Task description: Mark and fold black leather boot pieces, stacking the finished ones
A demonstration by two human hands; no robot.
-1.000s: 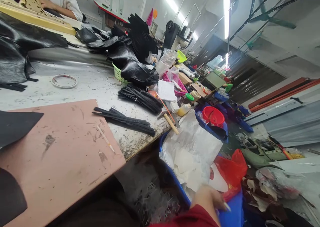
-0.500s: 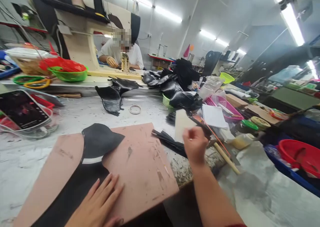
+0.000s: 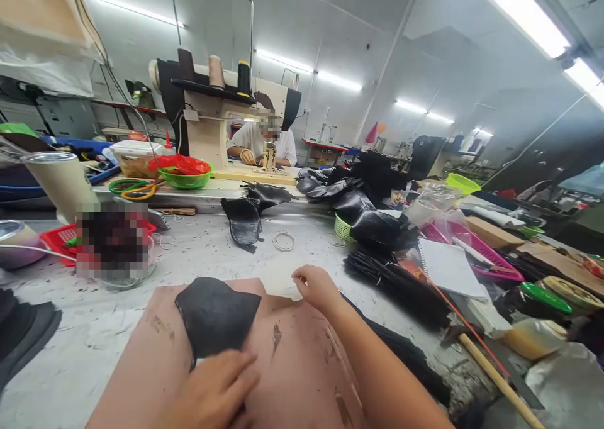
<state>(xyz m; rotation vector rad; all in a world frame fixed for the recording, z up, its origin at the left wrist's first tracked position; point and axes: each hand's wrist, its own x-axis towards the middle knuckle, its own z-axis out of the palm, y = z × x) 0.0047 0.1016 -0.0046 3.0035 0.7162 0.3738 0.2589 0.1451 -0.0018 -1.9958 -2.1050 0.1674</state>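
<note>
A black leather piece [image 3: 217,312] lies on the pinkish board [image 3: 132,366] in front of me. My left hand [image 3: 212,385] rests over the lower part of this leather, fingers extended and somewhat blurred, hiding much of it. Beyond the board's far edge, my right hand [image 3: 316,287] pinches a pale cream flat piece [image 3: 276,277], held low above the table. The far edge of that piece blends into the white tabletop.
A stack of black pieces [image 3: 23,328] lies at left. Black strips [image 3: 396,284], a hammer [image 3: 500,385] and a notebook [image 3: 448,268] crowd the right. A metal ring [image 3: 284,241] lies ahead; a person sits behind the sewing machine [image 3: 202,121].
My right hand has moved left with the cream piece, from beside the black strips to the board's far edge. My left hand stays on the leather. The view has shifted.
</note>
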